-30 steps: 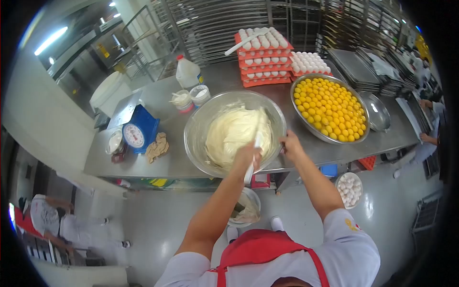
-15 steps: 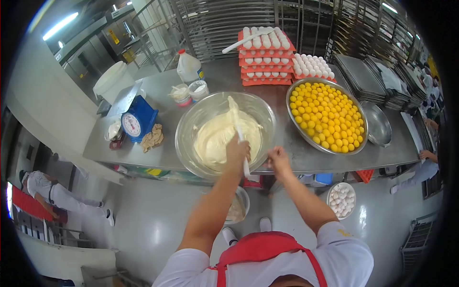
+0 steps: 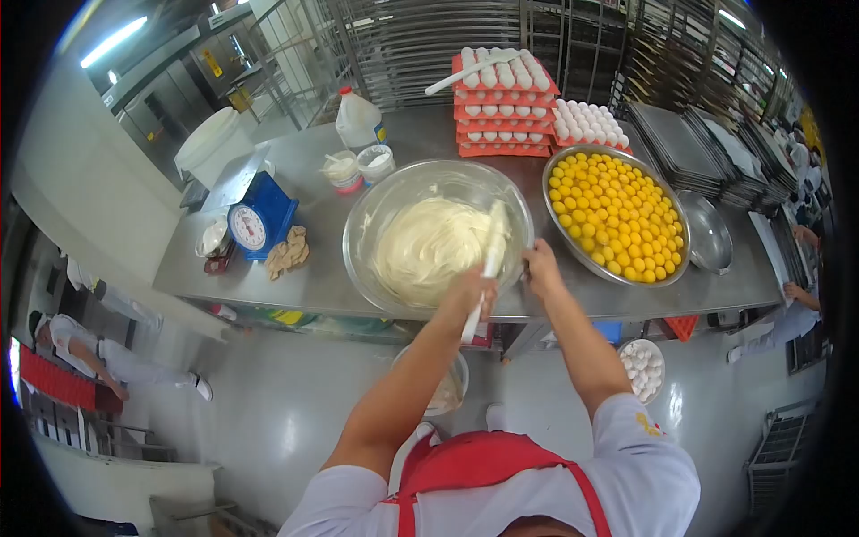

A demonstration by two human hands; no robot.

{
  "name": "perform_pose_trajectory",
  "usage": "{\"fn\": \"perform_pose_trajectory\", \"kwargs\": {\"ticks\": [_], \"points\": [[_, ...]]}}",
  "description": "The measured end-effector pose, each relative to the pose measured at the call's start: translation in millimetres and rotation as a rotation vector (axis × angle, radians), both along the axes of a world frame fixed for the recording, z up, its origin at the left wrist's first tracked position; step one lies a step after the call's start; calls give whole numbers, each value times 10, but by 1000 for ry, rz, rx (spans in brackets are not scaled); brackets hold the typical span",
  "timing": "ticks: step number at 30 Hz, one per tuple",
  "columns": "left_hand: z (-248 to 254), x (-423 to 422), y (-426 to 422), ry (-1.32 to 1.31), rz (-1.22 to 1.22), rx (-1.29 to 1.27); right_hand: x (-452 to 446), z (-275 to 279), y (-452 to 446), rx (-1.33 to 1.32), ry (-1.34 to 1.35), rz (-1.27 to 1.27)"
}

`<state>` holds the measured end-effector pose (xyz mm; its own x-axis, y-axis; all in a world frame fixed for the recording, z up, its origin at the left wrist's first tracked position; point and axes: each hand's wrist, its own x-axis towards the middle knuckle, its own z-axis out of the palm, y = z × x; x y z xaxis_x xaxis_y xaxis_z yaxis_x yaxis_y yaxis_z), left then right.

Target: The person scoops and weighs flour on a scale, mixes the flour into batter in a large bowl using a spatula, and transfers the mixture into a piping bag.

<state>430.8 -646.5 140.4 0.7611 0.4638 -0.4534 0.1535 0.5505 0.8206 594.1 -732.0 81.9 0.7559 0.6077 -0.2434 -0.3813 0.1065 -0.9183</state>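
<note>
Left hand [image 3: 471,294]: fingers wrapped closed round the handle of a long white spatula [image 3: 494,246], its blade down in the bowl near the right inner wall. Right hand [image 3: 542,270]: fingers bent in at the right edge of a wide, round, shiny steel mixing bowl [image 3: 465,179], apparently touching the rim; whether they clasp it, cannot tell. Inside the bowl, a thick, pale cream-coloured mixture [image 3: 420,255]. Blending looks well along, by my reading: one mass, colour even, no loose yolk showing on the surface. Not finished, I judge: blade in the mass, a few smears on the upper wall not scraped down. Surface soft, in curved ridges and folds, bare metal showing behind it. Bowl stands at the front edge of a grey steel worktable [image 3: 322,279]. Beyond the right hand, a broad steel basin [image 3: 577,247] full of glossy yellow yolks [image 3: 617,215]; shelling done for these. Behind, stacked orange trays [image 3: 506,150] of white eggs [image 3: 510,76], shells whole as far as seen. Back left of the bowl, two small tubs and a pale jug with a red cap [image 3: 358,123]; farther left, a crumpled tan cloth [image 3: 288,253] beside a blue dial scale [image 3: 279,215].
</note>
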Motion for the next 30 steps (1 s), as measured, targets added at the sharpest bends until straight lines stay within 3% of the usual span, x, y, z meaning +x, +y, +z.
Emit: {"fn": "perform_pose_trajectory", "kwargs": {"ticks": [1, 3, 7, 9, 10, 11, 13, 15, 17, 18, 21, 23, 25, 27, 29, 30], "points": [[3, 85, 107, -8, 15, -81, -112, -281, -44, -41, -23, -63], [-192, 41, 417, -50, 101, 2, -468, -551, -225, 38, 24, -57], [-25, -202, 141, -20, 212, 170, -214, -192, -177, 45, 152, -132], [-58, -200, -1, -20, -77, 108, 129, -191, -1, -6, 12, 47], [-77, -96, 62, -32, -149, 76, -29, -45, -46, -147, -166, 64], [-164, 23, 252, -41, -152, 80, -247, -90, -7, -145, -176, 60], [-425, 146, 572, -166, 56, 133, -793, -386, -124, 20, -71, -205], [-331, 117, 470, -121, 119, 265, -922, -642, -281, -5, 28, 8], [-578, 16, 201, 55, 205, 551, -575, -620, -120, 8, 4, -80], [-221, -123, 3, -56, 46, 420, -363, -379, -53, -33, -6, -73], [-382, 187, 225, -153, 53, 215, -72, -365, 35, 20, -96, 69], [-318, 252, 363, -7, 165, 333, -626, -219, -85, -24, -139, -91], [-152, 158, 323, -65, 262, 164, -521, -407, -156, -23, -102, 42], [-33, 12, -32, -60, 245, 171, -179, -382, -93, -8, 226, -16], [9, -35, -343, -137, -10, -52, -17, -91, -9, -59, 162, -49], [-11, 18, -373, -156, -75, 57, 36, -170, 2, -26, 83, 36]]}}
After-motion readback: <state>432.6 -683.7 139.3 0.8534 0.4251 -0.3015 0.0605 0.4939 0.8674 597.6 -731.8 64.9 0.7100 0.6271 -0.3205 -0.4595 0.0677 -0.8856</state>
